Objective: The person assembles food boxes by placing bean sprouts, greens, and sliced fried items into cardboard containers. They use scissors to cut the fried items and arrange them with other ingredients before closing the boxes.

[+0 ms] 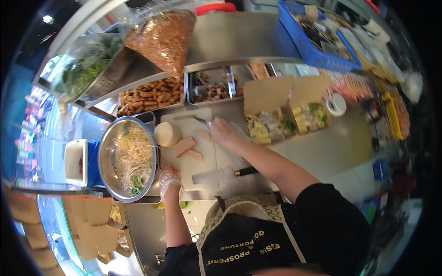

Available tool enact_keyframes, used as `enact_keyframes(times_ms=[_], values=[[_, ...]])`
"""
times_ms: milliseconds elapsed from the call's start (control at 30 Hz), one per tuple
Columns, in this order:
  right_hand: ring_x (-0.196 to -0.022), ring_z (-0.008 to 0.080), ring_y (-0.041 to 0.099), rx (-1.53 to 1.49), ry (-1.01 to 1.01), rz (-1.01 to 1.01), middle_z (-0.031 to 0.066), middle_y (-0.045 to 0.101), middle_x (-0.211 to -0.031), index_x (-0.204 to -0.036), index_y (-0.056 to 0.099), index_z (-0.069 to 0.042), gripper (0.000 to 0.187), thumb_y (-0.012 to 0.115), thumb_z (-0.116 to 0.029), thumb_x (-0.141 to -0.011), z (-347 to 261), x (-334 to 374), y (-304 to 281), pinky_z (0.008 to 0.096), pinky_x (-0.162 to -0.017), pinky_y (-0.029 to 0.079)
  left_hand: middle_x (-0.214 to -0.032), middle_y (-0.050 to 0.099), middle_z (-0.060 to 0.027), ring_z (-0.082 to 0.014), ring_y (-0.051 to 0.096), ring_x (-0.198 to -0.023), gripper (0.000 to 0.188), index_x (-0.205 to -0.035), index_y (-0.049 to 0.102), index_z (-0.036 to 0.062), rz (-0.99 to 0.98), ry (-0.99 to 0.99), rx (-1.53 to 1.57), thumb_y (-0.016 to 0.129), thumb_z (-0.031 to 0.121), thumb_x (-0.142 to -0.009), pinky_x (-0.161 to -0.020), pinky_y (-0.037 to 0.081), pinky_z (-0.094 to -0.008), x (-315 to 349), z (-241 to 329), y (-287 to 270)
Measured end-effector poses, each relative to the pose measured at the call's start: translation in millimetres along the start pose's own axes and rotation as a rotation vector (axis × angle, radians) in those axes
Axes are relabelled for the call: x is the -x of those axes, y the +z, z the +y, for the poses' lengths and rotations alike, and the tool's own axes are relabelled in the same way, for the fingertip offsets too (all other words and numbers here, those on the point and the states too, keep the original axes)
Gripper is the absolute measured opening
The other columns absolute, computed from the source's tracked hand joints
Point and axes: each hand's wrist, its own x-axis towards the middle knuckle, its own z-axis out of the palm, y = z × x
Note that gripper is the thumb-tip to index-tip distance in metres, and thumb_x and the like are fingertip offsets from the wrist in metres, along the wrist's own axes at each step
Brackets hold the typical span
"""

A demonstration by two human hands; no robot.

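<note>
A white cutting board [206,155] lies before me with a pale pink cylinder of luncheon meat [167,134] at its left edge. Thick meat pieces [184,146] and a thin slice [202,135] lie beside it. Gloved in clear plastic, my right hand [225,134] is closed at the board's upper right on a thin dark tool [200,120], its kind unclear. My left hand [169,181], also gloved, is curled at the board's lower left; what its fingers hold is hidden. Near me, a cleaver [216,175] lies across the board, its black handle pointing right.
Left of the board stands a steel colander [105,158] of bean sprouts. Two cardboard boxes [268,94] of food stand open at right, near a white tub [336,105]. Behind are trays of fried pieces [152,95] and meat. A shelf [235,34] holds a bag [161,39] and blue basket [294,37].
</note>
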Motion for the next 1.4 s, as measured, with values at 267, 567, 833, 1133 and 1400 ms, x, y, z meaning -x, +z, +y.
enact_keyframes(times_ms=[267, 567, 833, 1133, 1400], values=[[-0.109, 0.0333, 0.062, 0.001, 0.145, -0.382, 0.0161, 0.064, -0.107, -0.113, 0.062, -0.005, 0.026, 0.046, -0.012, -0.095, -32, -12, -82, 0.0434, -0.090, 0.052, -0.100, 0.065, -0.0174, -0.0337, 0.063, -0.097, 0.035, -0.101, 0.062, 0.0051, -0.203, 0.115, 0.024, 0.076, 0.021, -0.073, -0.084, 0.051, -0.0447, -20, 8, -9], [-0.092, 0.0351, 0.063, 0.012, 0.310, 0.274, 0.0140, 0.065, -0.097, -0.107, 0.066, -0.007, 0.027, 0.066, -0.009, -0.080, 13, 61, -129, 0.0432, -0.084, 0.052, -0.118, 0.060, -0.0142, -0.0361, 0.061, -0.101, 0.051, -0.121, 0.058, 0.0139, 0.201, 0.635, 0.198, 0.075, 0.019, -0.074, -0.087, 0.050, -0.0485, -94, 89, -35], [-0.092, 0.0372, 0.061, 0.046, 0.605, 0.304, 0.0164, 0.064, -0.095, -0.106, 0.065, -0.007, 0.026, 0.065, -0.006, -0.081, 78, 138, -196, 0.0464, -0.079, 0.051, -0.129, 0.059, -0.0157, -0.0376, 0.058, -0.118, 0.042, -0.129, 0.057, 0.0161, -0.223, 0.654, -0.317, 0.058, 0.011, -0.087, -0.099, 0.049, -0.0451, -188, 187, -53], [-0.092, 0.0353, 0.061, -0.054, 0.800, 0.223, 0.0144, 0.063, -0.099, -0.104, 0.064, -0.008, 0.020, 0.063, -0.008, -0.084, 77, 234, -202, 0.0454, -0.079, 0.052, -0.125, 0.060, -0.0155, -0.0340, 0.059, -0.112, 0.037, -0.126, 0.055, 0.0164, -0.056, 1.113, -0.290, 0.058, 0.024, -0.090, -0.095, 0.048, -0.0445, -284, 418, -16], [-0.095, 0.0346, 0.061, -0.209, 1.142, -0.012, 0.0126, 0.063, -0.103, -0.104, 0.063, -0.010, 0.018, 0.063, -0.013, -0.086, 77, 270, -223, 0.0446, -0.081, 0.052, -0.134, 0.054, -0.0157, -0.0348, 0.054, -0.119, 0.045, -0.135, 0.045, 0.0165, -0.125, 0.954, -0.523, 0.053, 0.030, -0.093, -0.101, 0.044, -0.0457, -298, 445, -3]])
